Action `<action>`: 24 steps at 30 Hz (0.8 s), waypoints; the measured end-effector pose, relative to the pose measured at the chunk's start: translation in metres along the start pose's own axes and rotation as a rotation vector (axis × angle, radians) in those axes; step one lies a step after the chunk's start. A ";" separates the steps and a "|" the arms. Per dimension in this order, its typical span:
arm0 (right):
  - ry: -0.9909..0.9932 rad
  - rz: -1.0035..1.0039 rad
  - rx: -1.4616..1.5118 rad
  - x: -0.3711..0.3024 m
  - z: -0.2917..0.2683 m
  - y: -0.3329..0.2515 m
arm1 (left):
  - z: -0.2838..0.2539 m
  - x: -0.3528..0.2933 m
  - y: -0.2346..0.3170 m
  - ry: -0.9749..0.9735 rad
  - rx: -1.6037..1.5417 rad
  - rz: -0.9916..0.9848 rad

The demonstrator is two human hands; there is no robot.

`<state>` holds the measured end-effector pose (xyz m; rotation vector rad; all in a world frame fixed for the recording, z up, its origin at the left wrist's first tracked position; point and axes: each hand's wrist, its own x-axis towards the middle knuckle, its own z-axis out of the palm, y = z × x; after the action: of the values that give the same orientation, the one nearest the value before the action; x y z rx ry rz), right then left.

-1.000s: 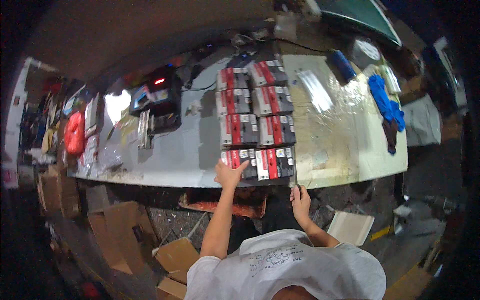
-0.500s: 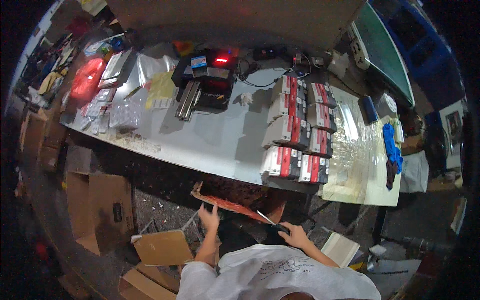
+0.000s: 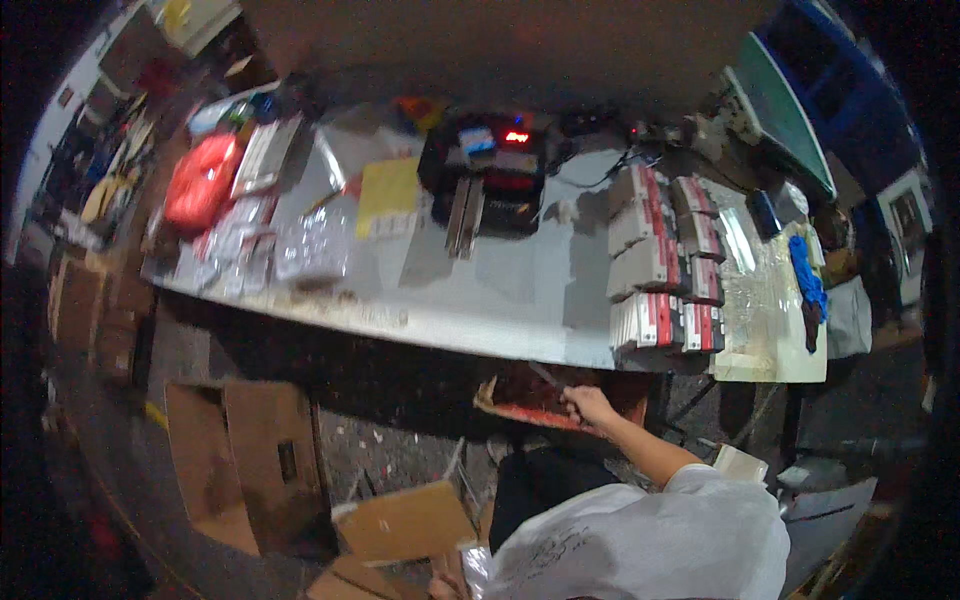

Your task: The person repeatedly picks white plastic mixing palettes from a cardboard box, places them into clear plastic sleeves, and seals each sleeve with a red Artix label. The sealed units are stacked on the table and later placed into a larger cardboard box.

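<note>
My right hand is closed around the dark handle of a slim knife-like tool, whose blade points up and left toward the table's front edge. Beneath that hand is a worn board or open drawer with a red edge, just below the tabletop. My left hand is low at the bottom of the view, beside a brown cardboard piece. Shiny clear plastic lies right next to it. Its fingers are blurred and partly cut off, so whether it grips the plastic is unclear.
On the white table stand several stacked red, white and black boxes. A black device with a red display, a yellow sheet, a red plastic bag and clear packets lie further left. An open carton stands on the floor.
My left hand has left the red-edged board and dropped to the lower edge by the cardboard. My right hand has moved up over the board, still holding the tool. The view has shifted.
</note>
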<state>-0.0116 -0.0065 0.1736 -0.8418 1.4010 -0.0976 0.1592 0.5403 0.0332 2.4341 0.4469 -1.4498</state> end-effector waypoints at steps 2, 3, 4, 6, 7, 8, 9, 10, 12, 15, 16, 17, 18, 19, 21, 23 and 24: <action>0.155 -0.168 0.157 0.056 -0.020 -0.033 | 0.017 -0.005 0.037 -0.049 -0.060 0.074; 0.329 -0.309 0.111 0.095 -0.031 -0.047 | 0.024 -0.008 0.055 -0.070 -0.086 0.107; 0.497 -0.359 -0.061 0.139 -0.049 -0.060 | 0.029 -0.011 0.071 -0.084 -0.104 0.138; 0.848 -0.504 -0.206 0.236 -0.084 -0.078 | 0.026 -0.020 0.092 -0.080 -0.130 0.172; 0.981 -0.644 -0.378 0.284 -0.104 -0.088 | 0.020 -0.024 0.096 -0.069 -0.143 0.183; 1.003 -0.630 -0.411 0.326 -0.125 -0.097 | 0.007 -0.027 0.097 -0.046 -0.152 0.188; 1.036 -0.741 -0.435 0.364 -0.145 -0.109 | -0.006 -0.031 0.094 -0.023 -0.162 0.186; 1.103 -0.591 -0.500 0.393 -0.162 -0.124 | -0.021 -0.033 0.088 -0.003 -0.175 0.182; 1.351 -0.588 -0.938 0.421 -0.178 -0.153 | -0.055 -0.035 0.073 0.016 -0.213 0.165; 1.200 -0.806 -0.657 0.367 -0.155 -0.170 | -0.101 -0.031 0.063 -0.072 -0.299 -0.005; 1.221 -0.983 -0.692 0.331 -0.130 -0.162 | -0.100 -0.023 0.070 0.261 -0.126 0.204; 1.213 -1.178 -0.728 0.288 -0.099 -0.145 | -0.118 -0.019 0.076 0.280 0.010 0.428; 1.095 -1.196 -0.783 0.240 -0.062 -0.120 | -0.128 -0.001 0.091 0.293 0.119 0.321; 0.896 -1.186 -0.832 0.194 -0.026 -0.094 | -0.140 0.017 0.105 0.276 0.202 0.273; 0.566 -1.117 -0.954 0.105 0.047 -0.032 | -0.160 0.065 0.136 0.301 0.340 0.300; 0.046 -0.793 -0.863 0.044 0.098 0.021 | -0.176 0.121 0.163 0.328 0.603 0.266; 0.169 -0.689 -0.832 0.029 0.127 0.046 | -0.183 0.147 0.172 0.336 0.652 0.253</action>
<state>0.0884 0.0690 0.1155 -2.0319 1.2380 -0.1130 0.4406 0.4710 0.0004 3.1092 -0.3295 -1.2066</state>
